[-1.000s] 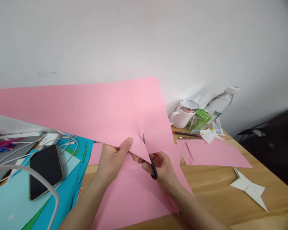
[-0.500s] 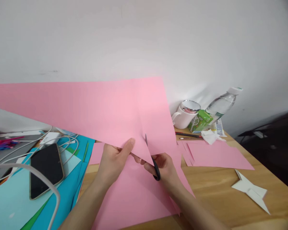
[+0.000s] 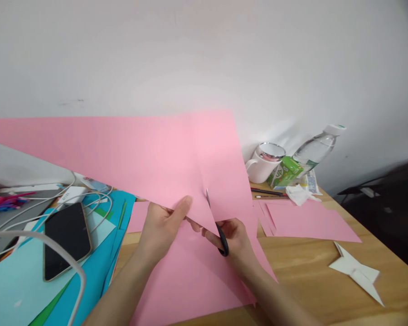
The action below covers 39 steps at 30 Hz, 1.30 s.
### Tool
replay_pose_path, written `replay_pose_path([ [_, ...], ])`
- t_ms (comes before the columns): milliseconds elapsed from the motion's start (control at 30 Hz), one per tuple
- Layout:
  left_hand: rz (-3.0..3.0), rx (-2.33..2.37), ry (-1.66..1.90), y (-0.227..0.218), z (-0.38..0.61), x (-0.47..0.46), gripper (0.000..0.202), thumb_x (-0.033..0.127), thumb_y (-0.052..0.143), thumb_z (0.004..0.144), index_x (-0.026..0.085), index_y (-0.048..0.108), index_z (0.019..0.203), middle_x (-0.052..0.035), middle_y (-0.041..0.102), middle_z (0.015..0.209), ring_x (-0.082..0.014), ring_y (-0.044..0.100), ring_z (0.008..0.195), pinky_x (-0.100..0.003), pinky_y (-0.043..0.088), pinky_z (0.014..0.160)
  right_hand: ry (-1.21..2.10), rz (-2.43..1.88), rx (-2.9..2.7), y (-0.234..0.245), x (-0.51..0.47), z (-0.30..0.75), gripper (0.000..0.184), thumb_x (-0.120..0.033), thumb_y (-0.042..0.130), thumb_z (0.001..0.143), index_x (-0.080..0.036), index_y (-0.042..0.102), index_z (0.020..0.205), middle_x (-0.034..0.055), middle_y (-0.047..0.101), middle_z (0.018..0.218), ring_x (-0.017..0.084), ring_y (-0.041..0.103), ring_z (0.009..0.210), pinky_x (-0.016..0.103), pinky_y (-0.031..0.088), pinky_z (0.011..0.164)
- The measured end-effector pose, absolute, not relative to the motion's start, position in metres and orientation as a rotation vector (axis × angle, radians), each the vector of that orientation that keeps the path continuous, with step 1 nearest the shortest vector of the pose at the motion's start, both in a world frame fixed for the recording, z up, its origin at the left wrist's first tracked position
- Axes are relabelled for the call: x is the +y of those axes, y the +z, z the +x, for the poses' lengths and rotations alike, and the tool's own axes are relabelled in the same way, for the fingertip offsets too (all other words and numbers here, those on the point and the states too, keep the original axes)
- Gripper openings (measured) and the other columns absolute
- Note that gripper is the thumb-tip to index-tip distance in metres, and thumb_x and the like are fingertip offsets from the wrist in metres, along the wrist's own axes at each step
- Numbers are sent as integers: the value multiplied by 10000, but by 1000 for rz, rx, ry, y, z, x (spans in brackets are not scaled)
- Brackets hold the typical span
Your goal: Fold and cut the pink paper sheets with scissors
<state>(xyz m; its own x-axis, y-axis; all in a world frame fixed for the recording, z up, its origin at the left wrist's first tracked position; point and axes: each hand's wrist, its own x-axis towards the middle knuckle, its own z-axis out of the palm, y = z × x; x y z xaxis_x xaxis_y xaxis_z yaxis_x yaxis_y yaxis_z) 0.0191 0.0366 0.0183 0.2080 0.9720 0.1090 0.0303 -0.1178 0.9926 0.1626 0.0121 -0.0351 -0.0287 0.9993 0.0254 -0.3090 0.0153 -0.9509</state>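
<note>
A large pink sheet of paper (image 3: 149, 154) is held up in front of me, its long left part reaching past the view's edge. My left hand (image 3: 165, 228) pinches its lower edge, thumb on top, just left of a cut. Black-handled scissors (image 3: 222, 240) are in my right hand (image 3: 236, 242), the fingers in the handle loops. One blade shows above the paper inside the cut; the other is hidden beneath. Under both hands another pink sheet (image 3: 190, 276) lies on the wooden table (image 3: 292, 290).
At the right stand a white mug (image 3: 262, 165), a green carton (image 3: 285, 172) and a tilted water bottle (image 3: 314, 149). Pink pieces (image 3: 309, 219) and a folded white paper shape (image 3: 357, 269) lie nearby. On the left, a phone (image 3: 67, 242) and cables rest on blue paper (image 3: 83, 294).
The view has shifted very slightly. The left part of the held pink sheet has lifted a little. Both hands and the scissors keep nearly the same place in the cut.
</note>
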Motion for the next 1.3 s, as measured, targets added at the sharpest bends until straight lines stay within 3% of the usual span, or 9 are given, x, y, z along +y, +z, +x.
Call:
replay_pose_path([
  [533, 1451, 1053, 1101, 21, 19, 36, 439, 259, 491, 883, 157, 613, 475, -11, 618, 515, -107, 583, 539, -200, 488, 593, 1341, -930, -963, -39, 11, 162, 197, -209, 808, 532, -189, 659, 661, 13, 704, 642, 198, 642, 667, 297, 503, 670],
  [1100, 1341, 999, 1120, 15, 17, 36, 364, 305, 532, 866, 147, 628, 553, -21, 610, 531, -126, 555, 497, -253, 473, 532, 1289, -983, -947, -42, 12, 160, 291, -324, 830, 506, -189, 626, 663, 31, 686, 617, 195, 610, 601, 315, 501, 581],
  [1300, 1341, 968, 1106, 16, 16, 36, 374, 294, 532, 870, 144, 630, 541, -21, 613, 531, -124, 568, 519, -245, 476, 553, 1326, -951, -978, -41, 11, 160, 300, -300, 823, 545, -190, 630, 748, 34, 704, 697, 207, 636, 700, 323, 522, 671],
])
